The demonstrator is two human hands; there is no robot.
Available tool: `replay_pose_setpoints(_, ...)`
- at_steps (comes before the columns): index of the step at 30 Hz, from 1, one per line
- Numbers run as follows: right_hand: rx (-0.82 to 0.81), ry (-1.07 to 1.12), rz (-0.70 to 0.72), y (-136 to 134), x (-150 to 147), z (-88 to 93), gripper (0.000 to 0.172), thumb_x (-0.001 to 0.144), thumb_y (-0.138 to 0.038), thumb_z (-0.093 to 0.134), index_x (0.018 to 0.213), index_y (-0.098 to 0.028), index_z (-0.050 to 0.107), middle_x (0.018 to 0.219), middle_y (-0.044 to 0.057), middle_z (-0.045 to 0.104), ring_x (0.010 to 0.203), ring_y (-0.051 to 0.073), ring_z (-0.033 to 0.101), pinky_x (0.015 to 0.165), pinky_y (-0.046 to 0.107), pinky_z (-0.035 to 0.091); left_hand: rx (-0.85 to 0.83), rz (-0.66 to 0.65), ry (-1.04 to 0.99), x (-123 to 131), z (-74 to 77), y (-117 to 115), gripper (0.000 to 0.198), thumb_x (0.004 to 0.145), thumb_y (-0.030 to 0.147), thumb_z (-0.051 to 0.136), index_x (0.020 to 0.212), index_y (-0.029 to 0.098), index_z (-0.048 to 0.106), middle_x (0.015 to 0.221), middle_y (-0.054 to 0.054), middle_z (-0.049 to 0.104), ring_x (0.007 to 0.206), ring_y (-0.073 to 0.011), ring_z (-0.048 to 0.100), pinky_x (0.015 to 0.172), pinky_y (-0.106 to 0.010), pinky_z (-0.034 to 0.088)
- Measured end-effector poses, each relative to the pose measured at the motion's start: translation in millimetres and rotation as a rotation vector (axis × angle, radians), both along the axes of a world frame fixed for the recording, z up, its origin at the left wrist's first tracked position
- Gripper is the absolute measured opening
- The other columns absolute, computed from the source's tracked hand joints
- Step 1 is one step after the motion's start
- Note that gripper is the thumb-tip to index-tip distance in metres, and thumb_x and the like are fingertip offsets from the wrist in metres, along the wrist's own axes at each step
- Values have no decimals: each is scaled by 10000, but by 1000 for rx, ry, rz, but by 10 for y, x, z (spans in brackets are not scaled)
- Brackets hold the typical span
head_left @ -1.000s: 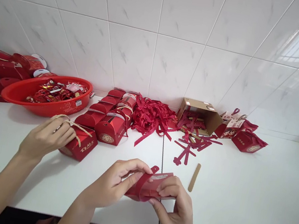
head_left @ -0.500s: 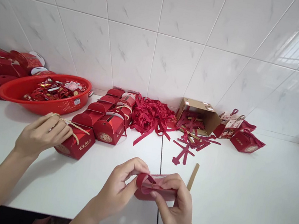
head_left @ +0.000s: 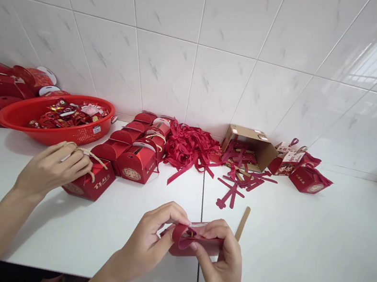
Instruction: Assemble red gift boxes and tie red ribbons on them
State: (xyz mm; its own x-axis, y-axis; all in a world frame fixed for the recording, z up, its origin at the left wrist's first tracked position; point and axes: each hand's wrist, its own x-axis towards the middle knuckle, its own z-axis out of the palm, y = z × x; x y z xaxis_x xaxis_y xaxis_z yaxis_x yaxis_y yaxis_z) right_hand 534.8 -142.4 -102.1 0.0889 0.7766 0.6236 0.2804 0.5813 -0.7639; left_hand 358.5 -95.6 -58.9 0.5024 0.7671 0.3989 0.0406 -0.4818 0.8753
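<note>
Between my two hands, low in the middle, is a small dark red gift box (head_left: 206, 248), its top turned up. My left hand (head_left: 150, 243) is closed, thumb and fingers pinching a red strap (head_left: 178, 235) bent into a loop at the box's top. My right hand (head_left: 224, 259) is closed around the box's right end, its thumb pressed near the loop. A small gold-coloured bit shows inside the loop. My fingers hide parts of the box. On the table beyond my right hand lies a tan strip (head_left: 242, 223).
At left, another person's hand (head_left: 52, 168) holds a red box (head_left: 98, 183) by its rope handle. Behind stand a red basket (head_left: 50, 136) of wrapped sweets, rows of red boxes (head_left: 137, 161), a ribbon heap (head_left: 190, 148), and a cardboard box (head_left: 264, 154) spilling red straps (head_left: 232, 195).
The loop in my left fingers has shifted slightly and shows more of its opening. The other person's hand and the rope-handled box have moved a little left.
</note>
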Motion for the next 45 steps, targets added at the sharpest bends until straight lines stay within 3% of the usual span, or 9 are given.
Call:
replay_pose_setpoints(6,-12,1,16,-4,-4,50,225,805,-97,631,933,-238,511,844,20,573,774,156,603,643,275,513,173,-47,-22,35,51,-30,274,863,6,455,959,219,599,852,-15,621,772,-115,609,666,-210,492)
replay_pose_setpoints(10,2,34,-7,-20,-8,57,219,793,-99,640,909,-237,517,843,19,578,769,156,612,648,278,523,271,-118,60,13,81,-23,259,847,-11,481,944,205,585,835,-18,647,813,-126,612,757,-240,488)
replay_pose_setpoints(14,-23,93,-44,-21,-38,29,223,755,-96,685,806,-226,511,973,47,629,781,151,633,663,268,533,234,-145,67,-28,31,9,228,848,9,515,927,203,607,846,-28,654,854,-143,616,807,-276,486)
replay_pose_setpoints(19,-42,194,73,-3,-99,-4,226,779,-55,643,852,-233,523,859,31,680,797,173,670,695,293,558,190,-148,-25,-57,-83,32,242,839,19,563,952,209,663,858,-45,680,852,-161,644,788,-294,517)
replay_pose_setpoints(25,46,170,83,11,-112,-3,253,757,-22,649,847,-225,527,811,31,668,748,162,637,668,299,537,266,-149,-156,-66,-124,44,252,800,36,644,967,215,699,865,-58,727,862,-192,657,799,-340,537)
replay_pose_setpoints(28,41,169,110,3,-102,-17,237,767,-30,644,839,-220,521,797,34,658,731,162,627,649,303,527,273,-140,-180,-76,-124,51,195,796,154,696,983,210,692,849,-64,725,840,-200,633,789,-359,521)
replay_pose_setpoints(31,12,193,151,-5,-98,-32,199,795,-64,624,840,-221,511,788,40,656,728,171,616,643,320,522,185,-160,-144,-84,-153,60,328,800,363,692,1084,200,668,939,-107,684,917,-243,598,809,-409,510)
replay_pose_setpoints(34,16,202,173,-9,-100,-32,189,804,-80,619,846,-225,505,783,40,651,716,170,606,638,326,522,162,-197,-80,-86,-206,72,398,822,450,640,1151,228,657,1023,-122,642,979,-258,567,842,-434,496)
replay_pose_setpoints(45,84,134,171,-30,-77,-53,194,806,-86,627,866,-229,510,777,40,657,710,180,609,627,349,517,159,-203,-31,-95,-244,46,280,861,343,604,1107,241,692,1002,-114,661,956,-243,558,832,-424,492)
